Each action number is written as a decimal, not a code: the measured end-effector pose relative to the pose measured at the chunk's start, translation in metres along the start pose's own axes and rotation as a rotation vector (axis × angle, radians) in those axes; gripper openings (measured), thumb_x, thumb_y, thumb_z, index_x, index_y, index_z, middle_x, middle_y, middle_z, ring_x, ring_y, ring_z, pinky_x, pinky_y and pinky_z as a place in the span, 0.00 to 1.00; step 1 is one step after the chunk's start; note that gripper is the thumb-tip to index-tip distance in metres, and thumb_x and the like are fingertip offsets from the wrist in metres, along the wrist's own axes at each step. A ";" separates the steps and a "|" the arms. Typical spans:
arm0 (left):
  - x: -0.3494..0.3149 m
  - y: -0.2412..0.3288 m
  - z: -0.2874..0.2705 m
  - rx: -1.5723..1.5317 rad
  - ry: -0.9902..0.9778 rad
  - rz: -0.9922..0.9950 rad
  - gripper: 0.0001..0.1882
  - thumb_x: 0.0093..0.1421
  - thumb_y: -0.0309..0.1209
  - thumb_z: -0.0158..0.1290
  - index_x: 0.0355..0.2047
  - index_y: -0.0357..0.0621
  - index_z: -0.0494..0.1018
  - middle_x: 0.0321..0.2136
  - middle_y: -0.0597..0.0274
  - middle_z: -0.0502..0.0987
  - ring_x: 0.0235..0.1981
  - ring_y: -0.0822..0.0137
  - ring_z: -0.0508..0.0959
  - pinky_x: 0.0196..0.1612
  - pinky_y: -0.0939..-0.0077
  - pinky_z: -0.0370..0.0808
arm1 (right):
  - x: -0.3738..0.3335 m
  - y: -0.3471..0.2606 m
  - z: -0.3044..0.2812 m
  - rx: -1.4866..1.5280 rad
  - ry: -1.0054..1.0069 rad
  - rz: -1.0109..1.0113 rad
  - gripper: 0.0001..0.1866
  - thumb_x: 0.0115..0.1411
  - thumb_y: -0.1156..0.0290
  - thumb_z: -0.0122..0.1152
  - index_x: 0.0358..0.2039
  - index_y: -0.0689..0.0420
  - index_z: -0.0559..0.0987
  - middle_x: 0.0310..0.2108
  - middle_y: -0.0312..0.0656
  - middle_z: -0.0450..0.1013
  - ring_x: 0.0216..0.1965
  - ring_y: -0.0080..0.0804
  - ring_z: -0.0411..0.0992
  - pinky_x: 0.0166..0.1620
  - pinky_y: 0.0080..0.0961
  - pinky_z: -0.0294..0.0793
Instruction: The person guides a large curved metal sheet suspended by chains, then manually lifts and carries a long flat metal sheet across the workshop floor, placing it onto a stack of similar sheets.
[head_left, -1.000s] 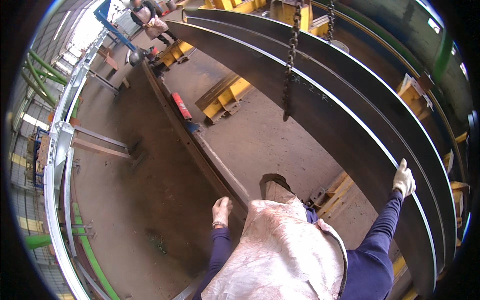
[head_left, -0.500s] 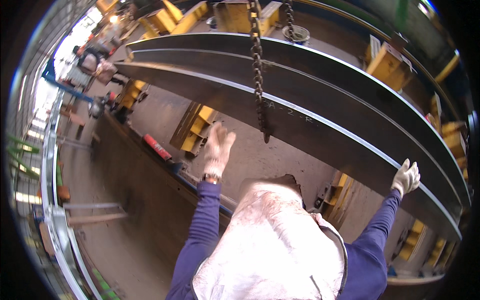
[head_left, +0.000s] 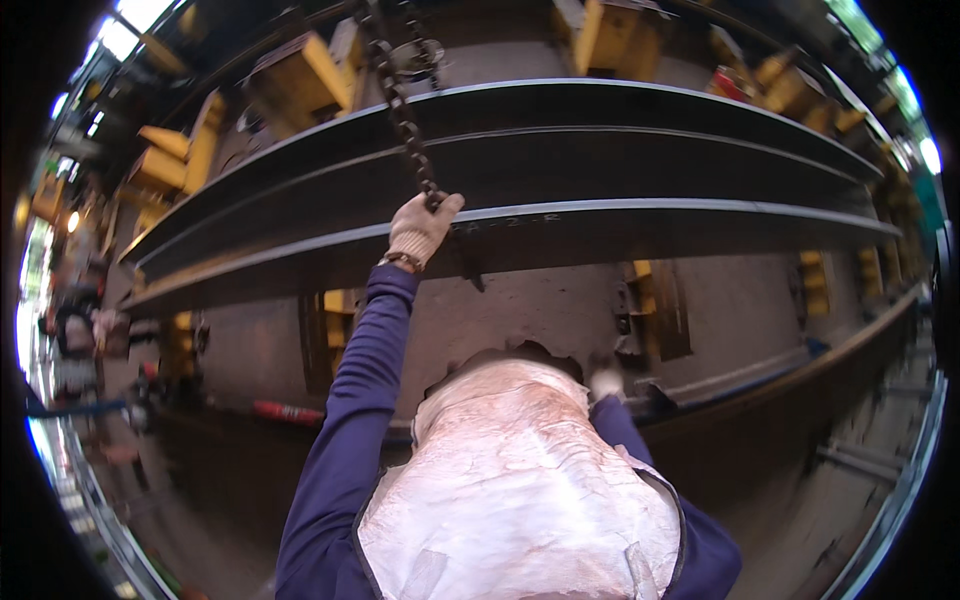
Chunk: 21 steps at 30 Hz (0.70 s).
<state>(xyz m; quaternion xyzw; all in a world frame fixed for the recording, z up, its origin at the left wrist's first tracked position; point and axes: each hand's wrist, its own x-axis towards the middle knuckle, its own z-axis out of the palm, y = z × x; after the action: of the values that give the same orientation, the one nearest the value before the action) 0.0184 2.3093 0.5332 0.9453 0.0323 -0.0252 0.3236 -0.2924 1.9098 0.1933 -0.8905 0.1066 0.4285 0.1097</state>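
Observation:
My left hand (head_left: 424, 228), in a pale work glove, is closed round a hanging dark steel chain (head_left: 404, 120). The chain's lower end dangles below the fist, in front of a long dark steel beam (head_left: 560, 228). The beam lies crosswise ahead of me, with bright flange edges and chalk marks on its near face. My right hand (head_left: 606, 384), also gloved, is low by the right side of my apron (head_left: 500, 480), apart from the beam. Motion smears its fingers.
Yellow steel blocks (head_left: 618, 38) stand behind the beam, and yellow supports (head_left: 815, 282) show under it. A second chain (head_left: 420, 45) hangs farther back near a round bucket (head_left: 418, 58). A red cylinder (head_left: 287, 412) lies at left. A person (head_left: 90, 330) is at the far left.
My left hand has risen and taken hold of the chain. My right hand has left the beam and come down beside my body. The whole view has turned to the right.

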 end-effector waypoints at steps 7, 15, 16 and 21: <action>0.015 -0.024 0.027 -0.049 -0.042 -0.028 0.28 0.60 0.60 0.56 0.37 0.46 0.85 0.34 0.46 0.85 0.42 0.43 0.84 0.48 0.54 0.79 | -0.191 -0.070 0.212 0.938 0.051 0.629 0.39 0.65 0.37 0.51 0.55 0.62 0.81 0.57 0.58 0.77 0.62 0.53 0.73 0.63 0.44 0.70; 0.012 -0.041 0.038 -0.041 -0.006 0.037 0.31 0.63 0.59 0.52 0.37 0.41 0.84 0.34 0.40 0.84 0.42 0.39 0.83 0.47 0.49 0.78 | -0.180 -0.066 0.168 1.443 0.269 0.773 0.42 0.64 0.38 0.53 0.54 0.70 0.80 0.55 0.65 0.77 0.60 0.59 0.73 0.63 0.45 0.68; 0.011 -0.040 0.041 -0.053 -0.010 0.054 0.31 0.63 0.60 0.52 0.36 0.40 0.84 0.34 0.40 0.84 0.42 0.39 0.83 0.47 0.49 0.78 | -0.166 -0.067 0.149 1.428 0.378 0.679 0.35 0.65 0.40 0.54 0.47 0.65 0.79 0.43 0.55 0.74 0.47 0.49 0.70 0.49 0.41 0.67; 0.018 -0.050 0.049 -0.038 -0.071 0.035 0.33 0.64 0.60 0.53 0.38 0.38 0.84 0.36 0.40 0.84 0.44 0.40 0.83 0.49 0.50 0.78 | -0.153 -0.098 0.012 1.232 0.690 0.372 0.24 0.70 0.47 0.56 0.37 0.59 0.79 0.26 0.35 0.73 0.24 0.26 0.68 0.31 0.31 0.69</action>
<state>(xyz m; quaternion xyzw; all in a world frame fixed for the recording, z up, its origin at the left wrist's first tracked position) 0.0314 2.3194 0.4628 0.9379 0.0049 -0.0524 0.3430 -0.3665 2.0215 0.3162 -0.7188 0.5065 -0.0028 0.4762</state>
